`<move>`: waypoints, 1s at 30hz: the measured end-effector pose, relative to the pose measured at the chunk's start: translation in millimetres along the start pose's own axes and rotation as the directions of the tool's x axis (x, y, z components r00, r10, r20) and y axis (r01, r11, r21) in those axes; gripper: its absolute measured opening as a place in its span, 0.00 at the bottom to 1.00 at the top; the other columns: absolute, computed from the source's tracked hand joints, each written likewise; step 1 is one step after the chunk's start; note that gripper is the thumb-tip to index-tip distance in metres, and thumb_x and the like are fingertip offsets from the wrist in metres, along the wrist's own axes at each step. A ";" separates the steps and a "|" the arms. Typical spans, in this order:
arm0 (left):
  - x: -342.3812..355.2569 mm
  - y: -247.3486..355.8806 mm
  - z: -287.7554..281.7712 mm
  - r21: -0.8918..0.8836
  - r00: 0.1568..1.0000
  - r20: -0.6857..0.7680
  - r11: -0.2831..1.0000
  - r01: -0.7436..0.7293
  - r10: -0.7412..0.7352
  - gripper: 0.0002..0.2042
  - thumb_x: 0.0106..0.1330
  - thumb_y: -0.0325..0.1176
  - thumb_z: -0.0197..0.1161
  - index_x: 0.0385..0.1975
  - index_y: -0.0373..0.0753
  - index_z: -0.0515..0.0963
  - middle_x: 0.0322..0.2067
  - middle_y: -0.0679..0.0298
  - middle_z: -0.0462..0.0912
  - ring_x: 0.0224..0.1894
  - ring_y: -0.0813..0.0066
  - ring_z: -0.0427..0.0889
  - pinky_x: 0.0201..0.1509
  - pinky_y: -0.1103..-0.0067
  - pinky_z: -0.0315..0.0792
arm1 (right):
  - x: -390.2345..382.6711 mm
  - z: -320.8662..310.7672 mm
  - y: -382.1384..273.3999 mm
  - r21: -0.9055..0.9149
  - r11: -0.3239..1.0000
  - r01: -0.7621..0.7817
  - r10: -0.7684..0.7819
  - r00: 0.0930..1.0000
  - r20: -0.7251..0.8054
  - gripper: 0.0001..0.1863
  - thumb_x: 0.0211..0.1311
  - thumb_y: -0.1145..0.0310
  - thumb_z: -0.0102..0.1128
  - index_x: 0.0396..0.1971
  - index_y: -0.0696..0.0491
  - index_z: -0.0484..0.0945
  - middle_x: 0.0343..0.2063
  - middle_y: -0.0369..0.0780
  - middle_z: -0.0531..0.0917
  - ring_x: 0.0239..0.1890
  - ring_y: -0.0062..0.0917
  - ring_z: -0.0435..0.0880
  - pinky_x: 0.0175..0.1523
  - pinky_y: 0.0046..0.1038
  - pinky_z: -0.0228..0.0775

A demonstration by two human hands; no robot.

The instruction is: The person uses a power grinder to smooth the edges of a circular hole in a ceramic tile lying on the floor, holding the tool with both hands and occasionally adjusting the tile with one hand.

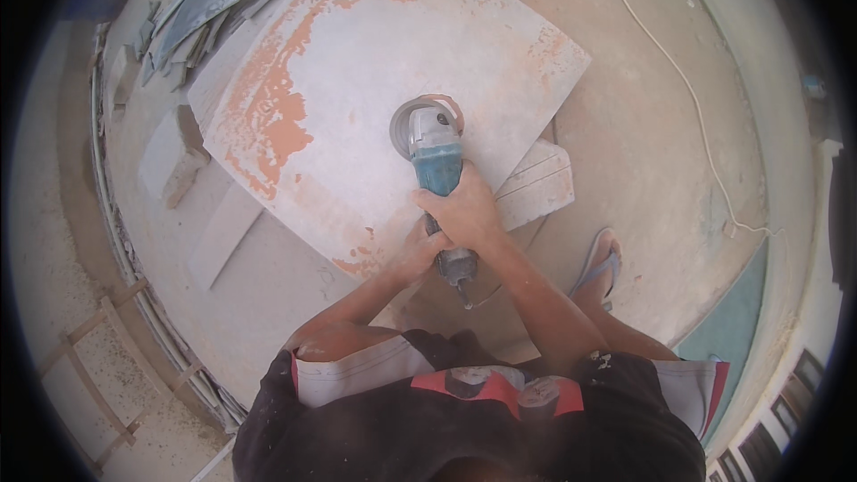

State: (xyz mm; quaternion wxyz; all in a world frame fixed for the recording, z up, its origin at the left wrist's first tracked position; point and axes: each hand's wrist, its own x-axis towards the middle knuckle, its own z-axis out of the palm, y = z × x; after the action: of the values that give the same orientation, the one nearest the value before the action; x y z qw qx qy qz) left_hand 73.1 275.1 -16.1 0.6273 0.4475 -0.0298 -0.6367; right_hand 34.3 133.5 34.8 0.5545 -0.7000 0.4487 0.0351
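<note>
A teal and grey angle grinder rests its round disc head on a large, pale square slab that has orange patches along its edges and corners. My right hand is closed around the grinder's body, thumb across it. My left hand grips the rear part of the tool just below my right hand, with some fingers hidden behind it. The grinder's cord hangs from its back end toward me.
Stacked grey offcuts lie at the upper left, blocks beside the slab, and another piece under its right edge. A white cable runs along the right. Pipes line the left. My sandalled foot is right of the slab.
</note>
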 end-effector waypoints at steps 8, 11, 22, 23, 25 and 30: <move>2.2 2.7 -1.9 0.000 0.998 0.059 1.000 0.012 -0.012 0.28 0.65 0.39 0.64 0.63 0.36 0.68 0.50 0.60 0.79 0.51 0.70 0.82 0.55 0.70 0.78 | 9.8 1.6 7.3 0.001 1.000 0.024 -0.024 1.000 0.019 0.36 0.49 0.54 0.76 0.49 0.67 0.76 0.42 0.56 0.86 0.44 0.45 0.88 0.51 0.41 0.79; 1.5 1.7 -1.6 -0.040 1.000 0.027 0.999 0.002 -0.001 0.24 0.65 0.34 0.63 0.60 0.34 0.69 0.48 0.59 0.80 0.48 0.69 0.84 0.53 0.70 0.79 | 6.0 -3.3 -4.0 0.027 1.000 -0.012 0.010 0.998 0.055 0.36 0.49 0.54 0.74 0.50 0.68 0.76 0.44 0.59 0.85 0.49 0.52 0.86 0.56 0.43 0.78; 5.9 -3.3 -7.6 -0.030 0.999 0.043 1.000 0.010 -0.009 0.26 0.66 0.37 0.64 0.62 0.36 0.68 0.49 0.60 0.80 0.49 0.70 0.82 0.53 0.71 0.79 | 7.8 2.2 1.3 -0.014 1.000 0.000 0.000 1.000 -0.003 0.36 0.51 0.55 0.77 0.51 0.67 0.76 0.42 0.56 0.86 0.45 0.44 0.88 0.52 0.40 0.79; 5.9 -3.9 -5.0 -0.046 1.000 0.021 0.999 -0.006 0.007 0.24 0.66 0.35 0.64 0.60 0.34 0.69 0.47 0.60 0.81 0.48 0.70 0.83 0.51 0.72 0.79 | 7.6 2.1 0.5 -0.015 1.000 -0.001 0.001 1.000 -0.003 0.35 0.51 0.56 0.77 0.51 0.67 0.76 0.42 0.56 0.86 0.45 0.44 0.88 0.52 0.39 0.79; 5.8 -3.3 -2.2 -0.058 1.000 -0.001 0.998 -0.020 0.020 0.22 0.67 0.34 0.63 0.58 0.33 0.71 0.45 0.60 0.81 0.46 0.71 0.84 0.49 0.72 0.80 | 7.5 1.2 0.1 -0.003 1.000 0.005 -0.005 1.000 0.006 0.36 0.51 0.56 0.77 0.51 0.68 0.75 0.43 0.56 0.86 0.46 0.44 0.88 0.52 0.39 0.79; 8.4 -4.6 -3.7 -0.046 1.000 -0.002 0.999 -0.026 0.026 0.21 0.67 0.34 0.64 0.57 0.33 0.72 0.45 0.61 0.81 0.45 0.72 0.83 0.48 0.73 0.79 | 7.4 -1.1 -2.8 -0.010 0.999 -0.033 0.033 0.999 0.039 0.38 0.50 0.55 0.73 0.55 0.68 0.74 0.47 0.59 0.85 0.51 0.50 0.86 0.58 0.43 0.77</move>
State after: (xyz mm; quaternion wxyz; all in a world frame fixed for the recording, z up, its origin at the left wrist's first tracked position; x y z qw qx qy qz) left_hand 73.4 271.1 -25.6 0.6455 0.4330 -0.0207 -0.6288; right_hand 40.1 128.2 33.3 0.5593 -0.6942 0.4491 0.0600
